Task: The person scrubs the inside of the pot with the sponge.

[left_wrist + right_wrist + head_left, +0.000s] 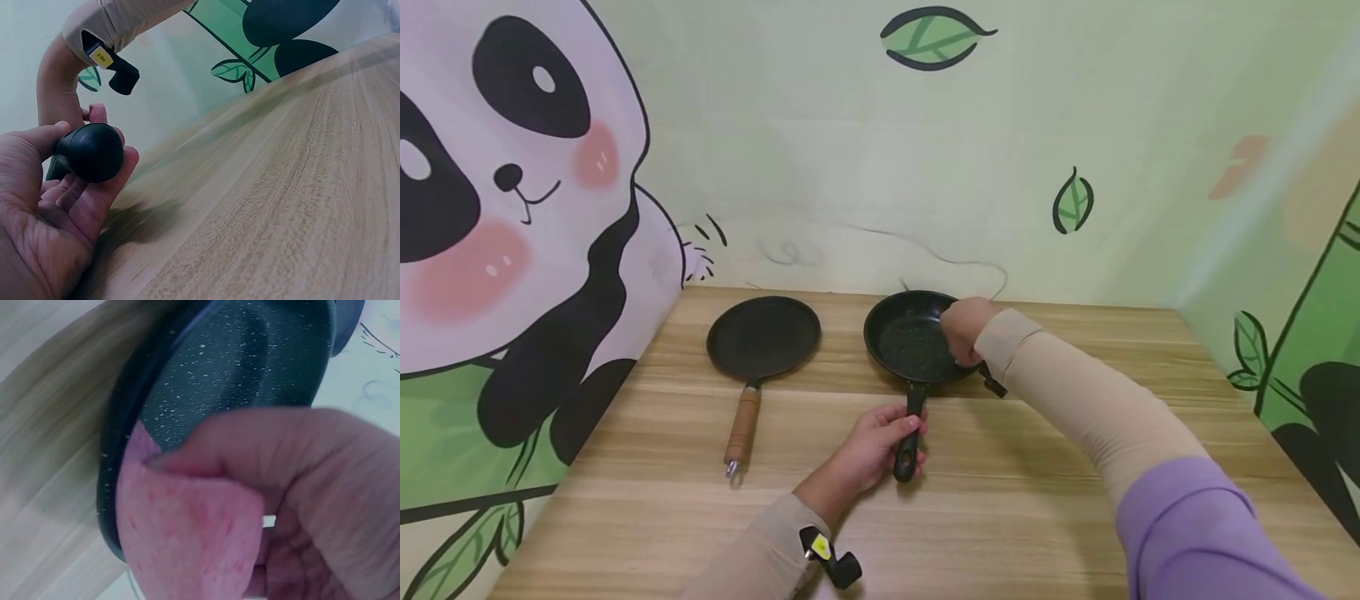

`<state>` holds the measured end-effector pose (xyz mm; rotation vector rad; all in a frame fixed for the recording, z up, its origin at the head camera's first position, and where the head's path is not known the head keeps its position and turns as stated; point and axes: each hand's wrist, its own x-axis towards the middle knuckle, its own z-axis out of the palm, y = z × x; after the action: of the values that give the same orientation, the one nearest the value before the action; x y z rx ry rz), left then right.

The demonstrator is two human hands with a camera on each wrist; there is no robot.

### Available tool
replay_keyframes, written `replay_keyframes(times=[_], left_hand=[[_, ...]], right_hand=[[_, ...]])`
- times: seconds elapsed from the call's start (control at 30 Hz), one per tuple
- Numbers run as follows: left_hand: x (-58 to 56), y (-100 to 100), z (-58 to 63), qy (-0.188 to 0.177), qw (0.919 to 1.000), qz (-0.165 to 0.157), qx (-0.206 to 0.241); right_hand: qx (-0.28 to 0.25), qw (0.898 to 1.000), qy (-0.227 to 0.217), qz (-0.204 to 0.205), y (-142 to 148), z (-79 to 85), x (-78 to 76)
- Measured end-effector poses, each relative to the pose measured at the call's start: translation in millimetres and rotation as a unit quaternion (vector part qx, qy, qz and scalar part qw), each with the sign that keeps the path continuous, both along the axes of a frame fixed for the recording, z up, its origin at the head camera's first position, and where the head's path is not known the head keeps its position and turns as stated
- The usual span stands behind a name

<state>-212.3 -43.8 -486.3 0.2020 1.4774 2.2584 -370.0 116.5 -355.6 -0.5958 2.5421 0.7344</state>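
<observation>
A black frying pan point(902, 343) with a speckled inside is held over the wooden table. My left hand point(874, 446) grips its black handle point(907, 463), thumb on top and fingers curled beneath; the left wrist view shows the rounded handle end point(94, 153) in that grip. At the pan's right side is my right hand point(968, 329). In the right wrist view, its thumb and fingers pinch a pink cloth-like piece point(187, 531) with red flecks, which lies against the inner wall of the pan. The fingers behind the pink piece are partly hidden.
To the left, a flat black griddle pan point(763, 337) with a wooden handle point(743, 425) lies on the wooden table point(1022, 500). Behind the table stands a pale green wall point(820, 150) with leaf drawings, and a panda picture covers the left side.
</observation>
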Motion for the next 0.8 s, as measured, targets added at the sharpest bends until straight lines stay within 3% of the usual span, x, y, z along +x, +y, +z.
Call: replay_keyframes(times=[0.13, 0.2, 0.27, 0.37, 0.5, 0.7, 0.8], left_hand=[[0.4, -0.4, 0.6, 0.0, 1.0, -0.005, -0.001], [0.3, -0.7, 1.0, -0.001, 1.0, -0.006, 0.0], [0.2, -0.7, 1.5, 0.001, 1.0, -0.008, -0.001], [-0.9, -0.6, 1.0, 0.0, 0.9999, -0.012, -0.001], [-2.7, -1.4, -0.1, -0.001, 0.9998, -0.019, -0.007], [-3.3, -4.4, 2.8, -0.002, 0.9996, -0.024, -0.016], [-2.7, -4.4, 3.7, -0.003, 0.9994, -0.029, -0.021]], right_hand=[[-0.047, 0.994, -0.072, -0.062, 0.2, 2.3, -1.7], [-0.1, 0.984, -0.11, -0.1, 2.0, 2.4, -1.7], [-0.166, 0.966, -0.147, -0.131, 4.4, 1.3, -1.4], [-0.226, 0.953, -0.174, -0.104, 7.1, -1.9, -0.4], [-0.245, 0.956, -0.162, -0.027, 7.0, -8.0, 1.1], [-0.294, 0.938, -0.176, -0.052, 6.4, -12.7, 6.5], [-0.304, 0.935, -0.174, -0.061, 8.6, -13.9, 10.0]])
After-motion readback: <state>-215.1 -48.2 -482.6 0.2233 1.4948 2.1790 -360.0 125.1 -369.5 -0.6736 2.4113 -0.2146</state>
